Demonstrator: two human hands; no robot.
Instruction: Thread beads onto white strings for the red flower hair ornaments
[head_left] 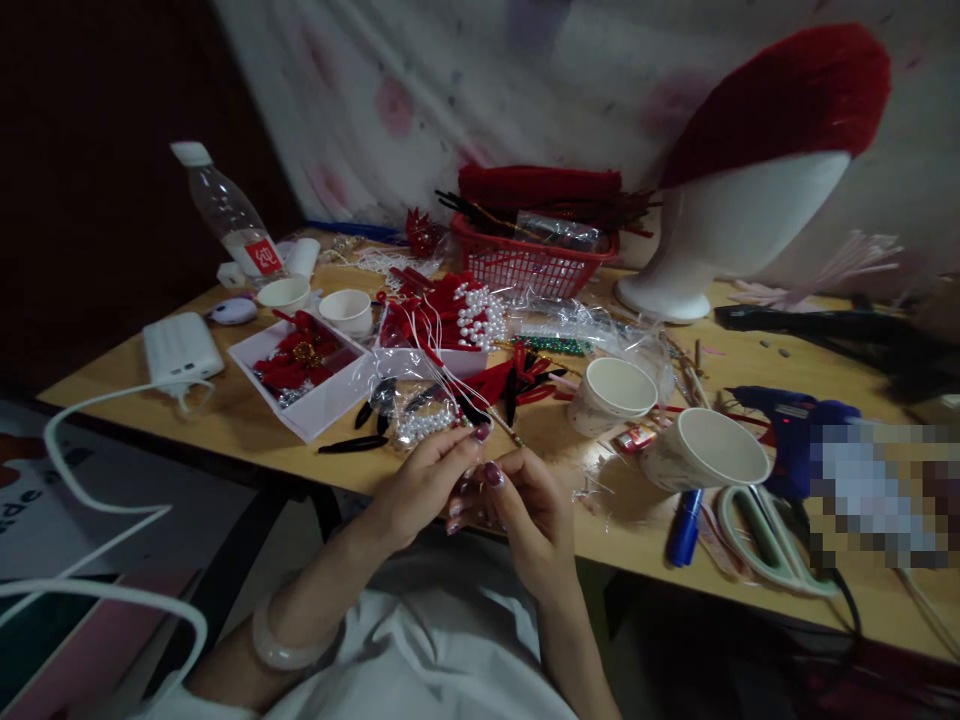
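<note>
My left hand (427, 482) and my right hand (536, 520) meet at the table's front edge, fingers curled and thumbs close together. Both are closed in a pinch; whatever lies between the fingertips is too small or hidden to name. Thin white strings (442, 368) run from the pearl-tipped red bunch (439, 310) down towards my left thumb; whether they are gripped I cannot tell. Just beyond my left hand lies a clear bag of white pearl beads (424, 427). Black fuzzy pieces (354, 444) and red fuzzy stems (491, 385) lie close by.
A white divided box (322, 412) stands left, near a power bank (182, 348) and bottle (229, 215). Paper cups (619, 390), blue marker (684, 530), scissors (780, 555) and glue gun (787, 430) are right. Behind are a red basket (525, 268) and mannequin head (742, 220).
</note>
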